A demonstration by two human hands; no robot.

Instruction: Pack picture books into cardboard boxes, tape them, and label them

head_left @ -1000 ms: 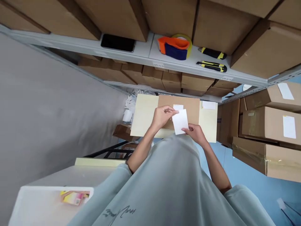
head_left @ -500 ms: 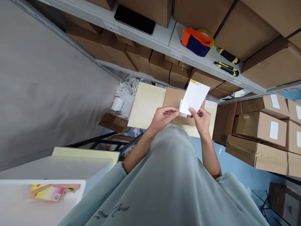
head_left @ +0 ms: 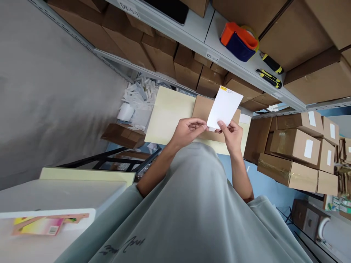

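Upright in front of me is a white paper label (head_left: 225, 108) with a small yellow logo and fine print at its top left. My right hand (head_left: 232, 136) holds its lower edge, the thumb lying on its face. At the lower left corner my left hand (head_left: 189, 132) pinches the edge between thumb and fingertips, the fingers curled close together. Behind and beneath the label, a flat brown cardboard box (head_left: 202, 106) rests on a pale yellow tabletop (head_left: 170, 115). The label hides part of that box.
A shelf above carries a tape dispenser (head_left: 239, 43), two utility knives (head_left: 269, 78) and a black phone (head_left: 167, 9). Labelled cartons (head_left: 294, 142) are stacked at right. At left are crumpled white paper (head_left: 142, 95), an open carton (head_left: 123, 135) and a white cabinet (head_left: 63, 195).
My view has turned slightly, so the surroundings shift in the frame and more of the right side shows. Both hands keep hold of the label in nearly the same pose.
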